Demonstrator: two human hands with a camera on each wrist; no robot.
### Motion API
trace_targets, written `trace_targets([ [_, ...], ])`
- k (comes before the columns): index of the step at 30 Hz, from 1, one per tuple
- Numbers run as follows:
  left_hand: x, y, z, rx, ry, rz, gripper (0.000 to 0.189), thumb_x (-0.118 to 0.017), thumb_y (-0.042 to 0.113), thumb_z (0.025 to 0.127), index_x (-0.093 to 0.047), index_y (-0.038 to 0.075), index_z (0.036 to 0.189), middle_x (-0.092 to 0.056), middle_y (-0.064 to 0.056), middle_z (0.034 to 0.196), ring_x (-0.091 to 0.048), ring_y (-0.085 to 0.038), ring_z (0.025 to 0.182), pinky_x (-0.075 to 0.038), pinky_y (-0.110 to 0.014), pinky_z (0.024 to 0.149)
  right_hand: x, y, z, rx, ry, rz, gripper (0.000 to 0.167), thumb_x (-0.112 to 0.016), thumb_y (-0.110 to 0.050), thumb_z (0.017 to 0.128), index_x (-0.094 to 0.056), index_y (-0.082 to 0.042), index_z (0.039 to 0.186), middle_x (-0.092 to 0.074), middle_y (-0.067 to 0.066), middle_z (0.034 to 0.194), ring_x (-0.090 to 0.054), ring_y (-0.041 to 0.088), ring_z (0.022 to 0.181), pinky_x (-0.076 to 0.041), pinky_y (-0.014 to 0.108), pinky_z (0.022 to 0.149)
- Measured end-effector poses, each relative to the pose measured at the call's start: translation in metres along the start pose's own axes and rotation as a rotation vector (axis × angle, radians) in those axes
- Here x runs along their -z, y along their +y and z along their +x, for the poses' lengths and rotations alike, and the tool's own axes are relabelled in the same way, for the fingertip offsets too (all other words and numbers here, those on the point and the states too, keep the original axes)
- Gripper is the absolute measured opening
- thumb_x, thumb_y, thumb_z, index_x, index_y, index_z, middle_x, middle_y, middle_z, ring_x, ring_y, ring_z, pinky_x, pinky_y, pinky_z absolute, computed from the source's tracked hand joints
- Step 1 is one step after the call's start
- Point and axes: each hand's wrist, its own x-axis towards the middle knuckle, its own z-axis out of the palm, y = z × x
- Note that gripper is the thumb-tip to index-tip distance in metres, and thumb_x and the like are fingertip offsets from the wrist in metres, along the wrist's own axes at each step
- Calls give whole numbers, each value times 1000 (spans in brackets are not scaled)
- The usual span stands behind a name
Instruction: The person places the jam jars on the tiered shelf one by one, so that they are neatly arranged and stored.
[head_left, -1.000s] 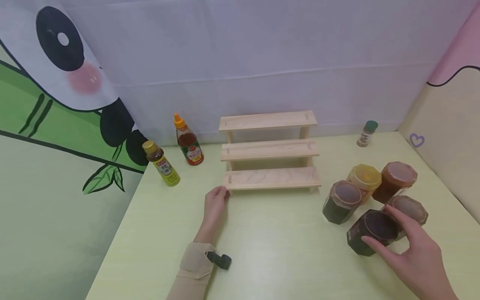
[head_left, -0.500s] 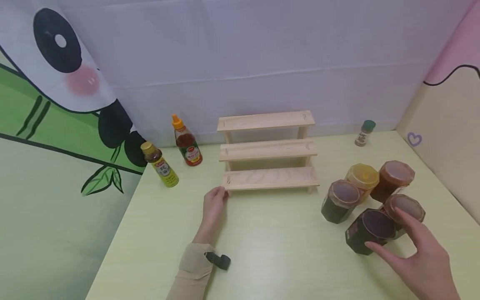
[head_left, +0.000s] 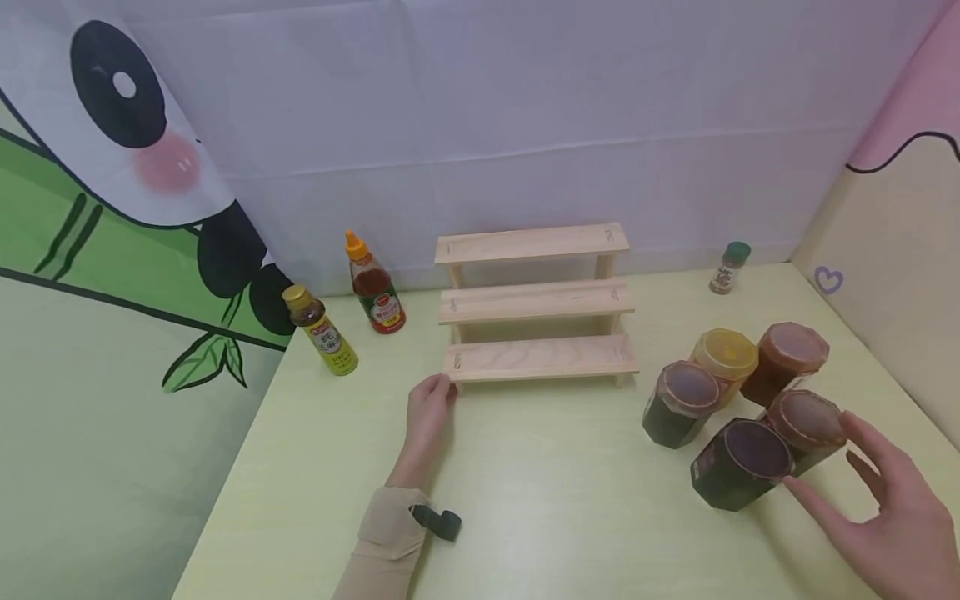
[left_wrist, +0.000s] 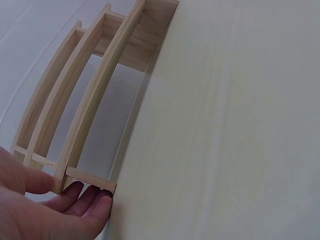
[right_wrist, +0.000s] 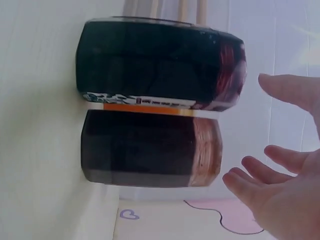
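A three-tier wooden shelf stand (head_left: 540, 357) stands against the back sheet. My left hand (head_left: 427, 417) holds the left end of its lowest tier; in the left wrist view, the thumb lies on the board's end and the fingers (left_wrist: 95, 207) curl by the leg. On the right is a cluster of lidded jars: a dark jar (head_left: 731, 479) in front, one with a brownish-pink lid (head_left: 810, 421), another dark one (head_left: 675, 412), a yellow one (head_left: 726, 354) and a red-brown one (head_left: 787, 362). Beside the front two, my right hand (head_left: 896, 512) is spread and holds nothing.
A sesame oil bottle (head_left: 324, 333) with a gold cap and a red sauce bottle (head_left: 377, 292) with an orange nozzle stand left of the shelf. A small green-capped spice bottle (head_left: 729, 271) stands at the back right. Printed sheets line the table's back and sides.
My right hand has let go of the front dark jar and drawn away to the right. The left hand has stayed at the shelf's corner.
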Motion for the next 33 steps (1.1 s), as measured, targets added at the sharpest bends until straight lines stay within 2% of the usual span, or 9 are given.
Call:
trace_targets([
  [3,0,0,0,2,0,9,32,-43,14,102,-58,-11,117,-58,-22,121,-55,-29,114,-47,-35,97,2,8,3,-1,4,64,97,-74,30,51,-45,0,139,-46,-5,136,-41,6,125,-37,8,95],
  [8,1,0,1,-14,-10,-3,32,-42,12,102,-57,-12,117,-57,-24,120,-54,-31,114,-46,-35,97,4,31,9,-36,-48,108,91,-69,24,67,-35,-7,145,-41,-4,138,-37,4,127,-33,7,97],
  [10,1,0,2,-15,-12,-11,32,-42,11,102,-57,-13,117,-57,-24,120,-54,-31,114,-47,-34,97,5,40,11,-58,-95,91,90,-70,18,73,-30,-11,148,-38,-2,142,-34,0,127,-31,5,97],
  [14,1,1,2,-7,-17,-24,31,-42,11,102,-56,-13,117,-57,-25,120,-55,-32,113,-47,-34,96,5,56,12,-87,-184,35,91,-74,6,77,-23,-10,151,-30,2,149,-31,-9,123,-30,1,93],
  [20,1,0,3,9,-22,-17,32,-43,12,102,-56,-12,118,-57,-24,120,-55,-31,113,-48,-32,95,4,68,13,-94,-258,-2,91,-76,-1,80,-18,-3,151,-22,6,153,-26,-15,120,-29,-2,89],
  [29,1,2,2,23,-18,-1,32,-43,13,102,-56,-10,120,-58,-22,120,-55,-29,114,-48,-32,94,0,75,17,-113,-293,24,91,-79,-2,77,-25,-14,151,-36,-10,141,-31,-16,116,-30,-1,89],
  [31,1,2,2,25,-15,4,32,-43,13,102,-57,-10,120,-58,-21,120,-55,-28,114,-48,-32,95,-1,77,18,-116,-300,30,92,-79,-2,77,-26,-14,151,-37,-10,139,-32,-16,115,-31,-1,89],
  [33,1,2,2,33,-11,11,32,-43,14,102,-57,-9,120,-58,-20,120,-55,-27,113,-48,-31,95,-2,78,18,-120,-313,28,92,-79,-3,77,-25,-12,151,-38,-5,139,-32,-16,114,-31,-1,88],
])
